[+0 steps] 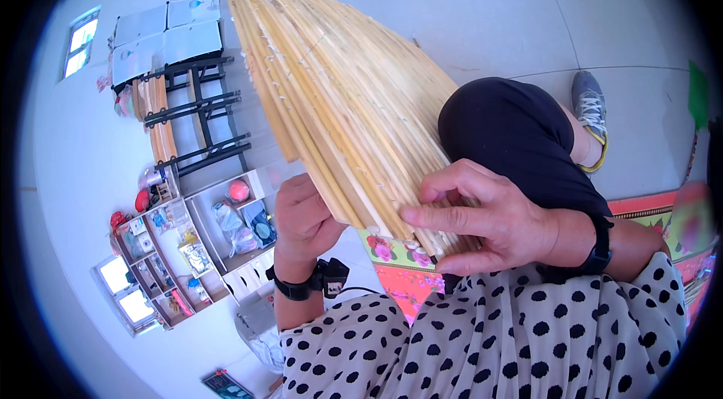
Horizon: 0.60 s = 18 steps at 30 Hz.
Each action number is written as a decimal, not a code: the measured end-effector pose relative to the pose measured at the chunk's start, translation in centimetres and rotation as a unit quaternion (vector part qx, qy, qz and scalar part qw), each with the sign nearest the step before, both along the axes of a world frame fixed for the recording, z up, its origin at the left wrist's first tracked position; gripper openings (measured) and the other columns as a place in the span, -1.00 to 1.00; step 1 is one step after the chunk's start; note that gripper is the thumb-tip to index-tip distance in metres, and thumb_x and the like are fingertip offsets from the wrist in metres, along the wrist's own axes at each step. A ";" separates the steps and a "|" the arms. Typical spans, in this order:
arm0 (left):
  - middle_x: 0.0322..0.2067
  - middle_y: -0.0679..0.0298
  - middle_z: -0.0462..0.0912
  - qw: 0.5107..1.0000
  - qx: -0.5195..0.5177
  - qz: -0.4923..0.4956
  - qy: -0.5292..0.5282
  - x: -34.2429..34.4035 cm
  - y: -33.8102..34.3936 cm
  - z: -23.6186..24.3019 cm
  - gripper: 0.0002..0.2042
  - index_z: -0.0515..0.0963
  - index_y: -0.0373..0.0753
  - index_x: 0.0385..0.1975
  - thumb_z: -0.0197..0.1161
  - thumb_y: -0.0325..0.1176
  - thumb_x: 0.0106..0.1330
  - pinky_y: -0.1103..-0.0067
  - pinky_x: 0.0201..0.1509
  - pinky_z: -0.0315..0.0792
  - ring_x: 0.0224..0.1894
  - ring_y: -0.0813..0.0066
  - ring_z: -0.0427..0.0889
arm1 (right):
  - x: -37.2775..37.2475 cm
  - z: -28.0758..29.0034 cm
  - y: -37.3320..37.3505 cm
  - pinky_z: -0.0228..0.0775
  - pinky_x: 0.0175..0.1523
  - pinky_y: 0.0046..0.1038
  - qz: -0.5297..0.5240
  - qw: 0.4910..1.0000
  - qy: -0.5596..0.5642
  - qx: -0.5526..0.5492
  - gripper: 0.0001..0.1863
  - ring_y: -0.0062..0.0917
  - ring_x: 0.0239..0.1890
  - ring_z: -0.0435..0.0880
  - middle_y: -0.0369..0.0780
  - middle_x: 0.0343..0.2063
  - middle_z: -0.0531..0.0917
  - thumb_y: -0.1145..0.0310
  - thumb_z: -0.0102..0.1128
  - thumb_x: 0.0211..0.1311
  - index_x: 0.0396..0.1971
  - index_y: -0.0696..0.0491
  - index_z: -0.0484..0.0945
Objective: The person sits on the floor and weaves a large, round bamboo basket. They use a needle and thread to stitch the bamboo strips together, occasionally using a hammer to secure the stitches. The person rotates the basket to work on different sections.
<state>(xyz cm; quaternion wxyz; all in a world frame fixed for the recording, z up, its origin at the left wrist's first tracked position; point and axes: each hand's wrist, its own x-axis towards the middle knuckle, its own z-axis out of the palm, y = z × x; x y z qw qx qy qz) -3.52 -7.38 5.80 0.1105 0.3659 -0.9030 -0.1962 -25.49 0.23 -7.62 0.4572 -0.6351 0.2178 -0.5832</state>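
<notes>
A wide mat of pale yellow plant stalks [339,90], laid side by side and stitched with white thread, stands tilted in front of me, its far edge rounded. My right hand [489,218] grips its near edge, with the fingers bent over the stalk ends and the thumb below. My left hand [303,217] is closed at the lower left edge, knuckles up and fingertips against the outer stalks. The mat partly hides those left fingertips. The underside of the mat is out of sight.
My bent dark-trousered knee [504,128] is right of the mat, with a grey shoe [590,109] beyond. A flowered cloth [399,267] lies below the mat. On the left are shelves [218,210] of bagged items, folded black-framed tables [199,109] and white cabinets [166,33].
</notes>
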 end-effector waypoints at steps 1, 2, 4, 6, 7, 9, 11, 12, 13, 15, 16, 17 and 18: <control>-0.31 0.15 0.73 1.000 -0.007 -0.009 -0.008 -0.1 -0.1 0.1 -0.83 0.69 -0.28 -0.35 0.35 -0.50 0.01 0.50 -0.28 0.58 -0.35 0.18 0.72 | 0.0 0.1 0.0 0.43 -0.22 -0.50 -0.003 1.000 0.002 0.003 -0.40 -0.45 -0.25 0.45 -0.21 -0.14 0.44 0.05 0.35 0.14 0.16 0.00 0.54; -0.32 0.15 0.73 1.000 -0.012 -0.016 -0.008 -0.1 -0.2 0.1 -0.83 0.69 -0.29 -0.35 0.34 -0.49 0.01 0.50 -0.30 0.57 -0.36 0.18 0.72 | -0.1 0.2 0.0 0.43 -0.22 -0.49 -0.005 1.000 0.006 0.002 -0.41 -0.45 -0.25 0.45 -0.20 -0.15 0.45 0.06 0.35 0.15 0.16 0.00 0.54; -0.33 0.16 0.73 1.000 -0.018 -0.022 -0.010 -0.2 -0.2 0.1 -0.83 0.69 -0.29 -0.36 0.34 -0.48 0.01 0.50 -0.32 0.57 -0.38 0.19 0.71 | -0.2 0.5 0.0 0.44 -0.22 -0.49 -0.009 1.000 0.014 0.001 -0.42 -0.44 -0.26 0.46 -0.20 -0.15 0.46 0.08 0.34 0.15 0.15 0.01 0.54; -0.34 0.17 0.73 1.000 -0.014 -0.021 -0.015 -0.1 0.0 0.3 -0.82 0.68 -0.29 -0.35 0.34 -0.48 0.01 0.49 -0.32 0.56 -0.38 0.19 0.71 | -0.2 0.6 0.1 0.44 -0.22 -0.48 -0.017 1.000 0.022 -0.003 -0.42 -0.43 -0.27 0.46 -0.19 -0.15 0.46 0.09 0.33 0.15 0.16 0.02 0.54; -0.34 0.17 0.73 1.000 -0.010 -0.022 -0.018 -0.1 0.0 0.3 -0.82 0.68 -0.30 -0.35 0.33 -0.47 0.01 0.49 -0.32 0.56 -0.38 0.19 0.71 | -0.2 0.6 0.1 0.44 -0.22 -0.48 -0.021 0.999 0.027 -0.007 -0.42 -0.42 -0.27 0.47 -0.19 -0.15 0.46 0.09 0.32 0.15 0.16 0.03 0.54; -0.34 0.17 0.73 0.999 0.005 -0.027 -0.023 0.0 0.0 0.6 -0.82 0.68 -0.30 -0.34 0.33 -0.47 0.02 0.49 -0.32 0.56 -0.38 0.19 0.71 | -0.5 1.1 0.2 0.48 -0.16 -0.46 -0.009 1.000 0.029 0.006 -0.36 -0.41 -0.26 0.48 -0.19 -0.14 0.43 0.23 0.38 0.05 0.19 0.00 0.49; -0.35 0.16 0.72 0.999 0.011 -0.022 -0.042 -0.5 0.0 0.7 -0.82 0.67 -0.30 -0.34 0.33 -0.47 0.02 0.49 -0.31 0.56 -0.39 0.18 0.70 | -0.6 1.1 0.2 0.49 -0.13 -0.44 -0.007 0.999 0.034 0.012 -0.32 -0.41 -0.25 0.49 -0.18 -0.12 0.41 0.30 0.41 0.00 0.21 -0.01 0.46; -0.35 0.16 0.72 0.998 0.013 -0.020 -0.051 -0.8 -0.1 0.6 -0.82 0.67 -0.30 -0.33 0.33 -0.47 0.02 0.49 -0.31 0.56 -0.39 0.18 0.70 | -0.7 1.0 0.2 0.49 -0.13 -0.44 -0.008 0.999 0.037 0.012 -0.32 -0.41 -0.24 0.49 -0.18 -0.12 0.41 0.30 0.40 0.00 0.22 -0.01 0.46; -0.35 0.16 0.72 0.999 0.006 -0.019 -0.050 -0.9 0.1 0.8 -0.81 0.67 -0.30 -0.33 0.33 -0.47 0.02 0.49 -0.31 0.56 -0.38 0.19 0.70 | -0.7 1.1 0.2 0.50 -0.13 -0.44 -0.007 0.999 0.036 0.011 -0.32 -0.40 -0.24 0.49 -0.18 -0.12 0.41 0.30 0.40 0.00 0.22 -0.01 0.45; -0.35 0.16 0.72 0.999 -0.008 -0.019 -0.046 -1.1 0.3 0.9 -0.81 0.68 -0.30 -0.33 0.34 -0.48 0.02 0.48 -0.30 0.56 -0.37 0.20 0.70 | -0.6 1.2 0.2 0.50 -0.13 -0.44 -0.005 0.999 0.033 0.012 -0.31 -0.40 -0.24 0.49 -0.17 -0.11 0.40 0.30 0.40 0.00 0.22 0.00 0.45; -0.34 0.17 0.72 0.999 -0.007 -0.009 -0.031 -1.2 0.4 0.8 -0.80 0.68 -0.29 -0.32 0.35 -0.48 0.01 0.48 -0.30 0.56 -0.36 0.21 0.70 | -0.6 1.2 0.2 0.50 -0.13 -0.44 -0.006 0.999 0.033 0.012 -0.31 -0.40 -0.24 0.49 -0.17 -0.11 0.40 0.30 0.40 0.00 0.22 0.00 0.44; -0.33 0.17 0.73 1.000 -0.005 0.001 -0.015 -1.2 0.6 0.6 -0.80 0.68 -0.29 -0.32 0.36 -0.49 0.00 0.48 -0.29 0.56 -0.36 0.21 0.70 | -0.6 1.2 0.2 0.50 -0.13 -0.44 -0.007 0.999 0.032 0.012 -0.31 -0.40 -0.24 0.49 -0.17 -0.11 0.40 0.30 0.40 0.00 0.22 0.00 0.45; -0.32 0.17 0.73 1.000 -0.003 0.011 0.000 -1.1 0.7 0.4 -0.79 0.69 -0.28 -0.32 0.37 -0.49 -0.01 0.48 -0.29 0.56 -0.35 0.22 0.70 | -0.6 1.2 0.3 0.50 -0.13 -0.44 -0.009 0.999 0.032 0.011 -0.31 -0.40 -0.24 0.49 -0.17 -0.11 0.40 0.30 0.40 -0.01 0.22 0.00 0.45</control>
